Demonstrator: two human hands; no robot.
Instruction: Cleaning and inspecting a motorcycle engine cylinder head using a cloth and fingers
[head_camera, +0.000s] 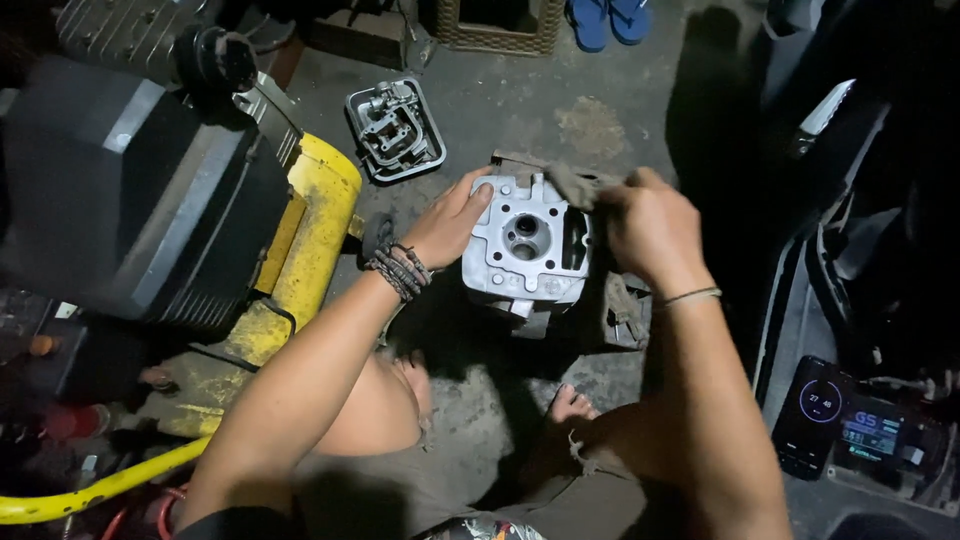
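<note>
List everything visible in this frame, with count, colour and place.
engine cylinder head: one, silver-grey, centre, on the floor
rag: one, grey-brown, on the head's upper right edge
metal cover: one, grey, floor, upper centre-left
yellow tank: one, yellow, left of centre
dark machine housing: one, black, far left
yellow hose: one, yellow, lower left
flip-flops: two, blue, top edge
phone: one, black, screen lit, lower right
left hand: one, steadies the head's left side
right hand: one, fingers grip the rag
</note>
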